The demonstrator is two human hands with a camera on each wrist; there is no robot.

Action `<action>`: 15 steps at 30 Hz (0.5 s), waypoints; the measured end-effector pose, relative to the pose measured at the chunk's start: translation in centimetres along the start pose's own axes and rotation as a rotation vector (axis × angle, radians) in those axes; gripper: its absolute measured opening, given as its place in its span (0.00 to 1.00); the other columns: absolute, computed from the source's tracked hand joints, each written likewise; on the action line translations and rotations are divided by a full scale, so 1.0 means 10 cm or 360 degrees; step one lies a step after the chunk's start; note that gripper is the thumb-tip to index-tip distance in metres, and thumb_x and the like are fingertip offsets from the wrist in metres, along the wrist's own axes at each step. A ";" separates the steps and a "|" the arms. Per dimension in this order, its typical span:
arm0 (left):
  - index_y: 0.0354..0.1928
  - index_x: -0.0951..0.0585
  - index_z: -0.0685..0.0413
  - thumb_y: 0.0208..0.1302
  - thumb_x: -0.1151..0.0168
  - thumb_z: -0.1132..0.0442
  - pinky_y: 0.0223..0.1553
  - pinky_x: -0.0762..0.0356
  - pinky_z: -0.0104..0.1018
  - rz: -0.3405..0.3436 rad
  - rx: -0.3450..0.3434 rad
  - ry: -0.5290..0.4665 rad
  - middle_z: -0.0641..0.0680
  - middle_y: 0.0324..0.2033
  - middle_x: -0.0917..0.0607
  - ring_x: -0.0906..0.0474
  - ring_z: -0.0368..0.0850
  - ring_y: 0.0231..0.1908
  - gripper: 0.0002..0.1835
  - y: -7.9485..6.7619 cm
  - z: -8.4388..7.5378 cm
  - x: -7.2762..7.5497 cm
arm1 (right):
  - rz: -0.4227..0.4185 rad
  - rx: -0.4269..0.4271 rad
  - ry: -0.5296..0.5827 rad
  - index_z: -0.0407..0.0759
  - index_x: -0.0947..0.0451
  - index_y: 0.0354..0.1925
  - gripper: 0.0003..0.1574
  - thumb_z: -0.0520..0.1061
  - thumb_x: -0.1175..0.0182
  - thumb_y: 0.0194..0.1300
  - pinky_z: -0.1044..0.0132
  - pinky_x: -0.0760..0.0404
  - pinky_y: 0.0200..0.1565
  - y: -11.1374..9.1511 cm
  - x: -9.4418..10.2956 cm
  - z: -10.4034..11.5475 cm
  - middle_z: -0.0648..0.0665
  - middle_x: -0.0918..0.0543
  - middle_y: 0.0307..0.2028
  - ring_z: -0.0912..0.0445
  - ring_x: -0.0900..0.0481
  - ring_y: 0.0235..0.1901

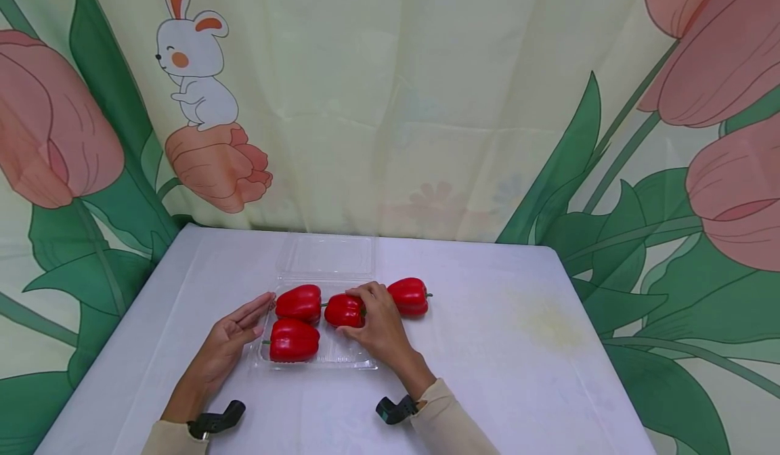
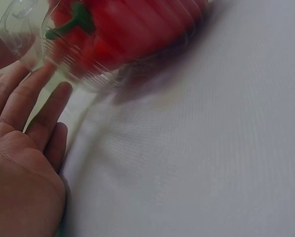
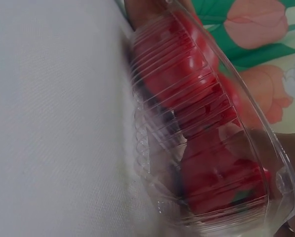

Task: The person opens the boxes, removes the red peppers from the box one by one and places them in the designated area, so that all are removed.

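Observation:
A clear plastic clamshell container (image 1: 347, 359) lies with its lid folded back on the white table. Two red bell peppers (image 1: 294, 339) sit in its left half, one behind the other. My right hand (image 1: 382, 323) grips another red bell pepper (image 1: 343, 311) from the right, inside the container's rim; through the clear wall, that pepper (image 3: 216, 170) shows in the right wrist view. At the container's left side is my left hand (image 1: 227, 344), fingers extended along the rim. In the left wrist view its fingertips (image 2: 63, 91) reach the ribbed plastic corner, close to a green stem (image 2: 75, 22).
One more red bell pepper (image 1: 409, 297) lies just right of the container, behind my right hand. The transparent lid (image 1: 327, 255) stretches toward the table's back edge. Behind the table hangs a curtain (image 1: 426, 103) printed with tulips and a rabbit.

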State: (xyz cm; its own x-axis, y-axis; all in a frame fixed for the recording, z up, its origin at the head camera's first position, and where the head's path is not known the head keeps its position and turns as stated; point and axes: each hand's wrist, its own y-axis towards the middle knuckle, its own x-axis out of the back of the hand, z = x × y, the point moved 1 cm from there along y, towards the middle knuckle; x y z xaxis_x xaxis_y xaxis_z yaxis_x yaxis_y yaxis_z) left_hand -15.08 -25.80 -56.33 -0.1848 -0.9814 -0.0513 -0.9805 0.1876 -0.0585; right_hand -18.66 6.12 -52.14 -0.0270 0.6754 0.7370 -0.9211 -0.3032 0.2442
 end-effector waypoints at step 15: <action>0.83 0.40 0.55 0.79 0.41 0.66 0.64 0.28 0.18 0.0012 -0.0003 -0.0001 0.50 0.83 0.36 0.31 0.15 0.69 0.36 -0.01 -0.01 0.00 | 0.0032 0.0055 -0.0032 0.52 0.22 0.67 0.49 0.49 0.13 0.47 0.56 0.12 0.58 0.00 0.01 -0.01 0.49 0.18 0.61 0.53 0.22 0.62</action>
State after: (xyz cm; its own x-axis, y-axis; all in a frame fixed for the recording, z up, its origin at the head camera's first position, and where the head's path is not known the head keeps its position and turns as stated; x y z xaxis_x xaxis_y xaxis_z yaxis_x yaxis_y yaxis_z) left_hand -15.01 -25.76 -56.20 -0.1920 -0.9800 -0.0525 -0.9792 0.1948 -0.0562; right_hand -18.73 6.25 -52.12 -0.0370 0.6552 0.7545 -0.9065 -0.3398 0.2507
